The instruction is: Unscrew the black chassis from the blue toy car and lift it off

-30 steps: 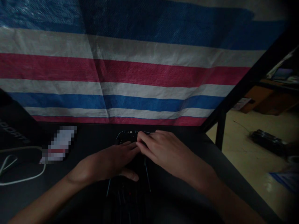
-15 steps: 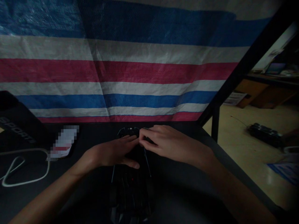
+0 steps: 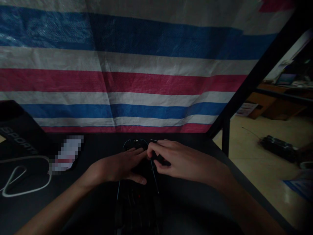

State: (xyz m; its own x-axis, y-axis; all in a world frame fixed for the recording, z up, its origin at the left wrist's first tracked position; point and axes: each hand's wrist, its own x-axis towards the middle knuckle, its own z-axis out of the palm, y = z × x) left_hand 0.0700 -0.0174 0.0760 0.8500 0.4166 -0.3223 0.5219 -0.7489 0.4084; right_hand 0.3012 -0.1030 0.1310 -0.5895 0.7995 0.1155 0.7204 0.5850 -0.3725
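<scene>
A long black object (image 3: 135, 210) with thin pale-blue edge lines and a small red light lies in front of me; its kind is hard to tell in the dark. My left hand (image 3: 122, 165) rests flat across its upper part, fingers stretched forward and thumb apart. At its right edge is my right hand (image 3: 168, 158), fingers curled beside the left fingertips. Whatever the right fingers hold, if anything, is too dark to make out. A thin pale line (image 3: 154, 140) shows just beyond the right knuckles.
Left on the dark table (image 3: 93, 202) are a blurred-out phone-like item (image 3: 67, 153), a white cable (image 3: 36, 189) and a black box marked SPORTS (image 3: 19, 130). Striped sheeting (image 3: 146, 81) hangs behind. A black frame post (image 3: 226, 137) stands right; a dark device (image 3: 278, 148) lies on the floor.
The view has tilted up slightly, so everything sits lower. My right thumb has moved away from the index finger. My left hand stays flat in the same place.
</scene>
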